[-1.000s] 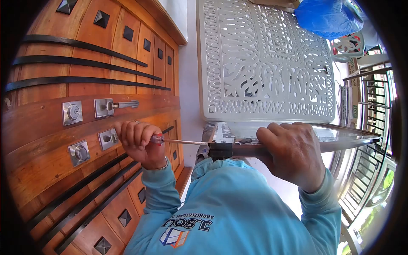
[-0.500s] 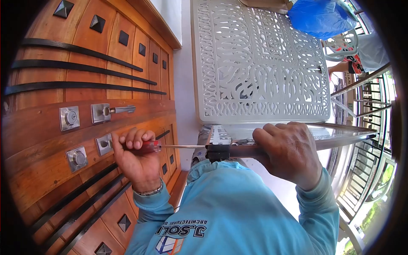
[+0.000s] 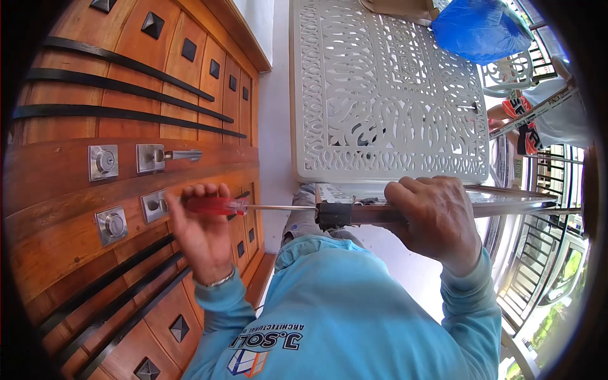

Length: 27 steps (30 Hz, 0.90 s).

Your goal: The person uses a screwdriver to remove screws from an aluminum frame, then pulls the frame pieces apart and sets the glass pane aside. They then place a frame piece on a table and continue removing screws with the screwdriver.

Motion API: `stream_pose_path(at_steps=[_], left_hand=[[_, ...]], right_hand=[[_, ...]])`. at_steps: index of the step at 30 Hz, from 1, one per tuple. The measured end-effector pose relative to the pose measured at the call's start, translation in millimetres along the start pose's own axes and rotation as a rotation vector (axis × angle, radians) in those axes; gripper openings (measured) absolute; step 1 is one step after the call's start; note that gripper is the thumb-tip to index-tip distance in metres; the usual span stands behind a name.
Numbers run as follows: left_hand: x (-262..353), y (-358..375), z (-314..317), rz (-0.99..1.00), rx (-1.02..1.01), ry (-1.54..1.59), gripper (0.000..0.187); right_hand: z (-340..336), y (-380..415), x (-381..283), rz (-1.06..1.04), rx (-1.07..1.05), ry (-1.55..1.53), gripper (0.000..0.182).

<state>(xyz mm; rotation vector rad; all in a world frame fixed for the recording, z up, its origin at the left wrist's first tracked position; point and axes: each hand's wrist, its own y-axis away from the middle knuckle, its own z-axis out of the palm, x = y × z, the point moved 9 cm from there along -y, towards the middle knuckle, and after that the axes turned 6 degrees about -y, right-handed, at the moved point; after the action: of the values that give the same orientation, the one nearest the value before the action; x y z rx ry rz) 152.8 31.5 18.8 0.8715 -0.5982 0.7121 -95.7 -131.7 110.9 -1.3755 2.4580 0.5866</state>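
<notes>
In the head view, my left hand is palm up at the left, its fingers loosely around the red handle of a screwdriver. The thin metal shaft points right, its tip meeting a black piece at the end of a brown-framed panel. The exact contact at the tip is too small to make out. My right hand is closed over the brown frame, back of the hand up, just right of the black piece. The panel has a glossy, clear-looking face and stretches away to the right.
A wooden door with black bars and metal locks fills the left. Ahead stands a white patterned plastic table bearing a blue plastic bag. Another person is at the far right, near a long labelled strip and black railings.
My left fingers have loosened and uncurled around the screwdriver handle, showing more of it. The black piece sits slightly further right. The labelled strip now shows by the other person.
</notes>
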Motion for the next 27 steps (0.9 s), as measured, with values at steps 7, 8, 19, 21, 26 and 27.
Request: stream_pose_path(at_steps=[7,8,19,21,26,27], left_hand=[[1.6,-2.5,29.1,-0.095,-0.266,0.148,0.04],[-1.2,-8.3,35.3,-0.114,-0.36,0.199,0.042],[-13.5,-16.1,57.2,-0.174,-0.856,0.502,0.043],[-9.9,-5.0,33.3,-0.098,-0.245,0.207,0.039],[-7.1,17.7,31.8,-0.112,0.045,0.18,0.032],[-10.5,10.5,30.6,-0.117,-0.04,0.23,0.032]], right_hand=[[-2.0,-1.5,-0.8,-0.012,0.02,-0.012,0.025],[-2.4,-1.6,-0.1,-0.006,0.021,-0.015,0.025],[-1.1,-0.5,-0.1,-0.005,0.025,-0.002,0.028],[-1.3,-0.1,-0.1,-0.009,0.035,-0.002,0.028],[-1.2,0.2,-0.3,-0.011,0.031,0.004,0.027],[-0.1,0.2,-0.2,-0.009,0.024,-0.003,0.027]])
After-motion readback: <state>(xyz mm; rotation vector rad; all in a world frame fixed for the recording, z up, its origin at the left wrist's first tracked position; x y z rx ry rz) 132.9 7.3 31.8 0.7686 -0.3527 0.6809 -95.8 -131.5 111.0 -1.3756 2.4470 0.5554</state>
